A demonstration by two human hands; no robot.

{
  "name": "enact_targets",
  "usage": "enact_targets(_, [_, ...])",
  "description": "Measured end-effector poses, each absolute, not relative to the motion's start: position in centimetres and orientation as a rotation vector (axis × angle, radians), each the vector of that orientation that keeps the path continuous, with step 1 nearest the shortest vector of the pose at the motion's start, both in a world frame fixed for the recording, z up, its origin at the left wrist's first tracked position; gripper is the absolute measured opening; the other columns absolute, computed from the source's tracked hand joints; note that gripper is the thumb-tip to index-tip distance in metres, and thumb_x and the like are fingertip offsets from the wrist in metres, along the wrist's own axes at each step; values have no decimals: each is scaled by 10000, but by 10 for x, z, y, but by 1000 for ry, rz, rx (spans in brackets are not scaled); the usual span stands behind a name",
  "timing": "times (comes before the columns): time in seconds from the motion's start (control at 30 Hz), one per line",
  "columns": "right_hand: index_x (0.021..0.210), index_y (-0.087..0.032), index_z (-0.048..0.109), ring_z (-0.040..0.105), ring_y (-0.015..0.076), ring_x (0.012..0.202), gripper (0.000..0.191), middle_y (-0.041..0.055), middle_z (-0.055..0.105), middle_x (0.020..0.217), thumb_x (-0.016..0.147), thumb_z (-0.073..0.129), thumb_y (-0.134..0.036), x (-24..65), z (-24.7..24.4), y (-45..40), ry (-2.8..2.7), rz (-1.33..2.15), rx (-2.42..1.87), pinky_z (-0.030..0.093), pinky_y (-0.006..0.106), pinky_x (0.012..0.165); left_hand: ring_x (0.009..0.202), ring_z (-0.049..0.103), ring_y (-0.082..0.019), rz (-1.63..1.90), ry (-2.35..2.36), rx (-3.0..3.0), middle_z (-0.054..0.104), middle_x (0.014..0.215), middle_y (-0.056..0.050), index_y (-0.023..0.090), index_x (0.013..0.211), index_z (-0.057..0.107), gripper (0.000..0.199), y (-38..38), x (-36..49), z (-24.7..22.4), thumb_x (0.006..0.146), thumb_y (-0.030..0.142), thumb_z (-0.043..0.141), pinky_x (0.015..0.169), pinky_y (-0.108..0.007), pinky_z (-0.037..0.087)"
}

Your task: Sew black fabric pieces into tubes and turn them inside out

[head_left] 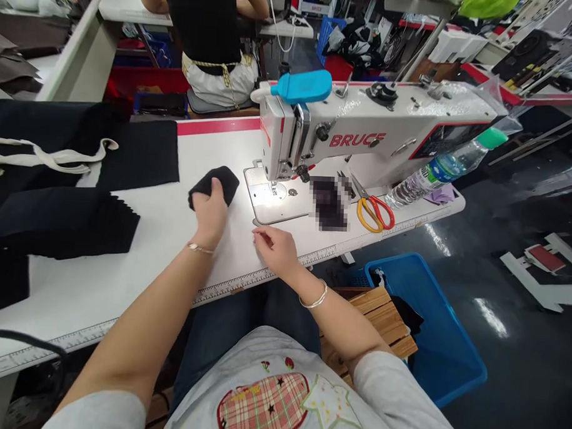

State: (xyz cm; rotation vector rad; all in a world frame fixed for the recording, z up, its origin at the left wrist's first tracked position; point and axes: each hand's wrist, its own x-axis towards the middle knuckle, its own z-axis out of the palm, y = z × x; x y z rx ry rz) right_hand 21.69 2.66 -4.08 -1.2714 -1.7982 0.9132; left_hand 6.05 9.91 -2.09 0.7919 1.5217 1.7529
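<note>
Shirt (261,389), blue basket (449,364) of black cloth (407,312), left hand (209,215) gripping black fabric (221,181), right hand (276,250) pinched, empty

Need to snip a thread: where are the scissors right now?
In the head view, the scissors lie on the white table, right of the sewing machine's needle plate and just left of the water bottle.

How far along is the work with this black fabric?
Looks done: some black cloth lies at the blue basket. In hand: the left hand grips a folded black fabric piece on the sewing table; the right hand shows nothing held. Left: a stack of black pieces on the table.
</note>
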Motion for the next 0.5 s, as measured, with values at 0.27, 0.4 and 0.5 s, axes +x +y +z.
enact_targets(0.27, [854, -209, 708, 583, 167, 655, 258, 45, 683, 710, 924, 471, -283, 212, -44, 18, -1933, 546, -1298, 423, 281, 652, 1045, 666, -172, 1859, 1433, 578, 683, 1093, -100, 158, 991, 622, 242, 111, 60, -16, 885, 371, 572, 969, -305, 523])
enact_targets(0.4, [862, -202, 712, 579, 161, 640, 236, 44, 688, 712, 904, 488, -263, 207, -42, 18, -1910, 455, -1340, 432, 279, 657, 959, 673, -177, 1748, 1417, 387, 666, 948, -81, 170, 966, 559, 200, 115, 49, -11, 902, 359, 555, 869, -345, 571])
enact_targets(0.5, [854, -192, 714, 585, 155, 637, 228, 49, 700, 725, 883, 494, -244, 204, -41, 17, -1899, 391, -1356, 446, 270, 658, 924, 660, -167, 1690, 1383, 304, 639, 879, -59, 172, 916, 532, 175, 118, 47, -8, 903, 343, 568, 863, -339, 569])
